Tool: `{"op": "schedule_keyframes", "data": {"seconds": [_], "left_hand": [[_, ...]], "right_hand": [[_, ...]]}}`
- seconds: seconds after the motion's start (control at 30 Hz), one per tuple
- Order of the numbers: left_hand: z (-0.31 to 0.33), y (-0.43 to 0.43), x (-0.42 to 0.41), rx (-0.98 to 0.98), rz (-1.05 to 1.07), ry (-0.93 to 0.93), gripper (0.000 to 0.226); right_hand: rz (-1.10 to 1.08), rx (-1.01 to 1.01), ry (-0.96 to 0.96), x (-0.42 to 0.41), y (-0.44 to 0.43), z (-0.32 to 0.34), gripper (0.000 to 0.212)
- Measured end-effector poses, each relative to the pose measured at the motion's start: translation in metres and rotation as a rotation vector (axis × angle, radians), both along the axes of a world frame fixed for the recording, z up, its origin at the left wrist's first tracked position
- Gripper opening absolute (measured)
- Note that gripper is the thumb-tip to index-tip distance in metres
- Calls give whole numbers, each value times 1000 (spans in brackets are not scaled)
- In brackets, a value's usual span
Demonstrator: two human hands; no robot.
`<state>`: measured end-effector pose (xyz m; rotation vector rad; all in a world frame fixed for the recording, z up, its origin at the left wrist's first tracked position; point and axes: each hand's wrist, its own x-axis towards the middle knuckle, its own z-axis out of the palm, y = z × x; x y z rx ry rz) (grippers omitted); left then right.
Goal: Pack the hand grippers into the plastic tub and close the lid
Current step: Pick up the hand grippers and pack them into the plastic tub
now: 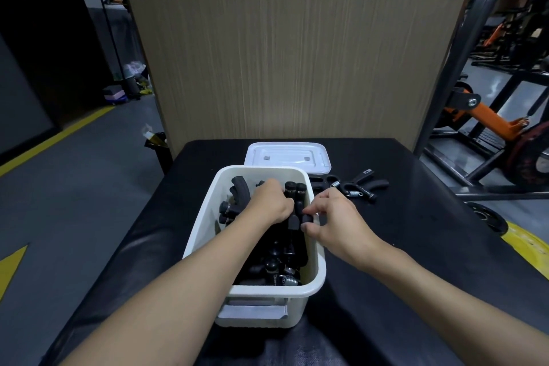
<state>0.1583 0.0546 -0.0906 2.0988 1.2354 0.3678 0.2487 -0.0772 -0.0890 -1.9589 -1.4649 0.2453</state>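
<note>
white tub (319, 261) dead centre in front of me on the black bench (416, 246), long side running away from me, and it's packed with a dark pile (276, 261) of grippers, springs showing at the near end

left hand (269, 202) is down inside the far half, fingers curled over the upright handles there, gripping into the pile; the fingertips are hidden, so i can't say exactly which one it has

right hand (338, 217) sits over the right rim, thumb and forefinger pinching the end of one black handle (307, 218) that pokes up just inside the wall

now the bit that matters: the loose grippers (353, 187) lie on the bench beyond the tub's far right corner, just beside it, stretched mostly left to right, so they're up and to the right of both hands, and the right hand is clearly the nearer one; i'd judge that's the hand to go for them

the lid (286, 157) lies flat behind the tub's far rim, long side across me, near those loose ones; not yet on, and i reckon it comes last, once that bunch is packed
</note>
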Motion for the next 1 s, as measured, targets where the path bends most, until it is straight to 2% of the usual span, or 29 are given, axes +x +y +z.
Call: {"op": "schedule_keyframes", "data": {"seconds": [0.17, 0.27, 0.3, 0.4, 0.6, 0.77, 1.0], "left_hand": [[-1, -4, 2, 42, 11, 13, 20], [1, -5, -1, 42, -26, -24, 47], [2, -5, -1, 49, -51, -30, 50], [4, -1, 0, 73, -117, -4, 40], [7, -2, 1, 109, -154, 38, 38], [11, -3, 4, 153, -235, 97, 55], [17, -2, 6, 186, -289, 156, 50]], "right_hand": [[10, 3, 18, 0, -3, -1, 18], [11, 18, 30, -2, -4, -2, 19], [8, 26, 36, -3, -4, -3, 19], [-12, 27, 93, -5, -4, -6, 19], [-35, 19, 171, -3, -3, -6, 19], [-41, 22, 176, -7, -5, -6, 17], [-40, 5, 196, -8, -6, -4, 15]]}}
